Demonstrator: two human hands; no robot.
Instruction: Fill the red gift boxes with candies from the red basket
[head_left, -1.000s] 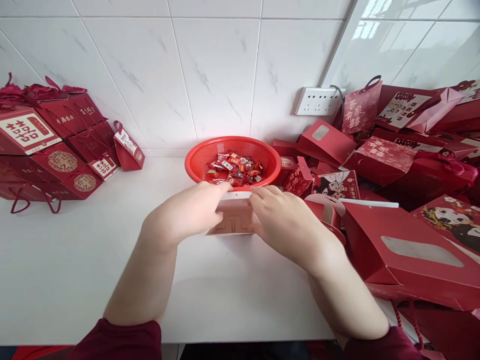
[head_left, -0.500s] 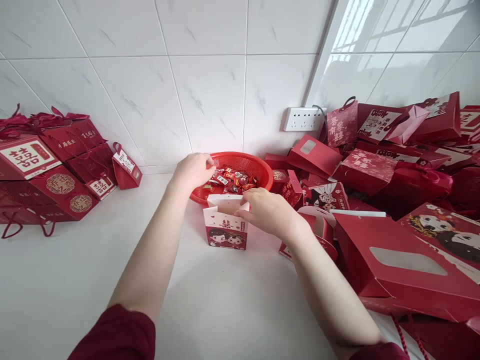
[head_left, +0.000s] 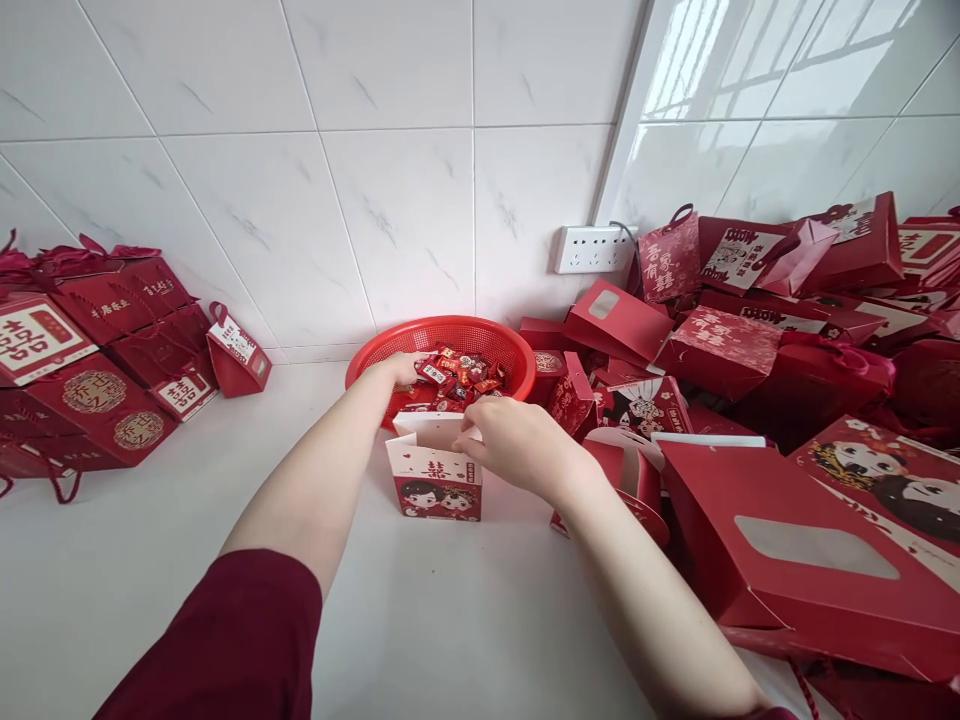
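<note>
Red wrapped sweets [head_left: 461,375] are held in a round red plastic basket [head_left: 442,327]. In front, a small red-and-white paper box [head_left: 437,482] is stood open-topped. The left hand [head_left: 401,368] is dipped into the basket; the box is touched by the half-curled right hand [head_left: 506,432]. Whether either pinches cannot be told.

Upright box [head_left: 439,490]: white on top, dotted with small red marks; red below, printed with two cartoon figures.
Basket [head_left: 519,352]: bright red, pierced in a mesh pattern.
Wrapped pieces [head_left: 459,370]: mostly red, marked with white.
Wall tiles [head_left: 397,220]: white, streaked with grey.
Surface [head_left: 172,550]: plain white.
</note>
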